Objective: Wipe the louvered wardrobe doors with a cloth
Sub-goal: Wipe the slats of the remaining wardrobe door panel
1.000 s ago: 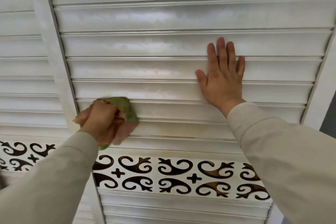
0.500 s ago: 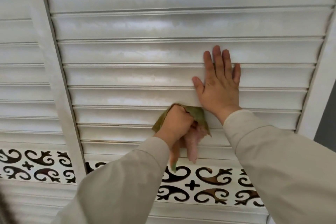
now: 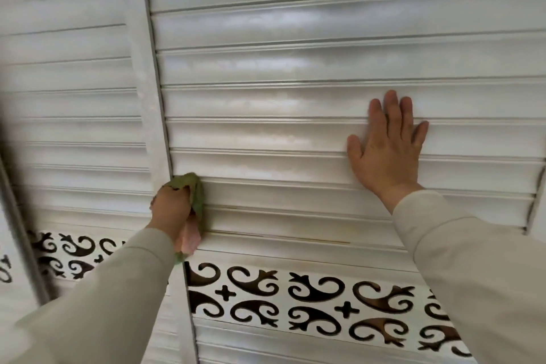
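Since half a second ago, the left hand [image 3: 172, 208], fist closed around the green-and-pink cloth [image 3: 197, 201], has swept back to the slat's left end beside the door frame [image 3: 153, 127]. Farther up, the right hand [image 3: 387, 151] stays flat, fingers spread, steadying the louvered door [image 3: 295, 68]. That slat's pass looks finished, so another slat probably follows.

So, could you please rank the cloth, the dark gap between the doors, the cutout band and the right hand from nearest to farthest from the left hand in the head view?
1. Cloth: gripped in the left hand.
2. Gap between the doors: just left of and above that hand, where the cloth's top edge reaches it.
3. Cutout band: below and to the right.
4. Right hand: far to the right, flat on the slats.
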Demonstrator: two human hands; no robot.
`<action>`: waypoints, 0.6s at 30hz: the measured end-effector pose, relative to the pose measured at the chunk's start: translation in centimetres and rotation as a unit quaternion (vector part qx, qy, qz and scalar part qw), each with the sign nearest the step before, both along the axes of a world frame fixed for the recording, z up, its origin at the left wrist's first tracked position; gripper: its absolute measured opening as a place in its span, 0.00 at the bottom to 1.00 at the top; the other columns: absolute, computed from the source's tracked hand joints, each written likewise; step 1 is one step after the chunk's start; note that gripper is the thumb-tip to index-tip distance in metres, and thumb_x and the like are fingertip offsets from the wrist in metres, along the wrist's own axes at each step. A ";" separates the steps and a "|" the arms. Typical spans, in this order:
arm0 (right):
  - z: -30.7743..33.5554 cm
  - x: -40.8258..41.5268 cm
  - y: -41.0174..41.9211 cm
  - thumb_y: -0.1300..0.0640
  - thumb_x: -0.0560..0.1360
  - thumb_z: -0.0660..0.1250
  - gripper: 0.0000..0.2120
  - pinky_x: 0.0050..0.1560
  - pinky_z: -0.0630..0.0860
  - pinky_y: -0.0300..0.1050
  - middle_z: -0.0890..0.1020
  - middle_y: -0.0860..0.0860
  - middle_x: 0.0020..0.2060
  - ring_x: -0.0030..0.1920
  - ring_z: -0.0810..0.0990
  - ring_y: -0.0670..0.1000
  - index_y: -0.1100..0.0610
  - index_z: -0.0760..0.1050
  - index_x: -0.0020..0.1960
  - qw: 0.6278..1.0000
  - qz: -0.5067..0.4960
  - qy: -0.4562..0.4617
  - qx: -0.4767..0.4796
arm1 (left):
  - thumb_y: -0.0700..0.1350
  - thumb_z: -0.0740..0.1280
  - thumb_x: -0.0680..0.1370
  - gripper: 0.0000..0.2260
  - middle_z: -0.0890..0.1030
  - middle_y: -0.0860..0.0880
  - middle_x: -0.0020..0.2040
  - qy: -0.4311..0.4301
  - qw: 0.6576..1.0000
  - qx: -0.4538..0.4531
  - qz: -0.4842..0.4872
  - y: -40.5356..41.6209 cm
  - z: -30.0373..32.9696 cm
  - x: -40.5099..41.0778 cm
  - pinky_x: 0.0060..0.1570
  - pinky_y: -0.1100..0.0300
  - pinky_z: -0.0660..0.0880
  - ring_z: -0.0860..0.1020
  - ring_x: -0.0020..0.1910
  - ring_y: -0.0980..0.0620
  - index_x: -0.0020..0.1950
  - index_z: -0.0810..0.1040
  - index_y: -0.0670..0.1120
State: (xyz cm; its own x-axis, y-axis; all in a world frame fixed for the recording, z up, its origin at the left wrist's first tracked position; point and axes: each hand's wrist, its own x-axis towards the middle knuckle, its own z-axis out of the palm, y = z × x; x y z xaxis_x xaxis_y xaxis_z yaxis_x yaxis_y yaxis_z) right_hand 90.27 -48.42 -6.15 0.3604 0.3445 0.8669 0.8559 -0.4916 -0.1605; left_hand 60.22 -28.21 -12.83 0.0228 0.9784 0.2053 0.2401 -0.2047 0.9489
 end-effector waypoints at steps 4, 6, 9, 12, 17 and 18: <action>1.2 -4.8 2.7 0.54 0.74 0.60 0.32 0.76 0.46 0.66 0.52 0.61 0.79 0.79 0.47 0.64 0.62 0.59 0.76 0.996 0.003 0.058 0.072 | 0.32 0.56 0.78 0.11 0.77 0.42 0.39 0.044 0.997 0.004 -0.071 -1.2 0.8 0.2 0.42 0.54 0.76 0.77 0.41 0.43 0.39 0.74 0.41; 1.8 -7.3 4.3 0.55 0.72 0.61 0.31 0.75 0.49 0.65 0.57 0.62 0.77 0.78 0.51 0.65 0.62 0.62 0.74 0.997 0.041 0.008 0.070 | 0.32 0.59 0.78 0.10 0.76 0.43 0.37 0.065 0.995 0.004 -0.073 -2.3 0.7 0.2 0.32 0.59 0.78 0.76 0.36 0.45 0.39 0.71 0.43; 2.9 -10.4 7.1 0.52 0.71 0.59 0.32 0.75 0.54 0.64 0.59 0.62 0.77 0.77 0.54 0.65 0.60 0.64 0.74 0.990 0.116 -0.076 0.025 | 0.39 0.65 0.75 0.04 0.78 0.44 0.37 0.082 0.996 0.025 0.006 -2.3 -0.1 -0.3 0.35 0.54 0.79 0.79 0.36 0.44 0.40 0.73 0.43; 3.8 -12.8 10.2 0.48 0.73 0.59 0.34 0.75 0.54 0.64 0.55 0.61 0.78 0.78 0.51 0.64 0.59 0.61 0.77 0.980 0.170 -0.102 -0.035 | 0.38 0.64 0.76 0.04 0.77 0.49 0.38 0.152 0.981 0.108 0.042 -1.6 -0.1 -1.2 0.40 0.56 0.77 0.79 0.39 0.45 0.43 0.74 0.46; 2.8 -14.2 13.3 0.40 0.79 0.56 0.36 0.76 0.41 0.61 0.42 0.54 0.80 0.79 0.37 0.58 0.55 0.49 0.81 0.985 0.131 -0.074 -0.088 | 0.43 0.60 0.82 0.14 0.74 0.47 0.45 0.344 0.936 0.067 0.009 1.2 -0.2 -1.4 0.49 0.52 0.74 0.79 0.51 0.42 0.37 0.64 0.50; 2.6 -14.0 13.4 0.40 0.80 0.55 0.36 0.76 0.40 0.59 0.40 0.53 0.80 0.79 0.36 0.57 0.54 0.47 0.81 0.986 0.123 -0.077 -0.088 | 0.44 0.61 0.81 0.10 0.74 0.49 0.44 0.362 0.930 0.059 0.027 1.6 -0.6 -1.3 0.46 0.54 0.73 0.78 0.47 0.45 0.40 0.67 0.50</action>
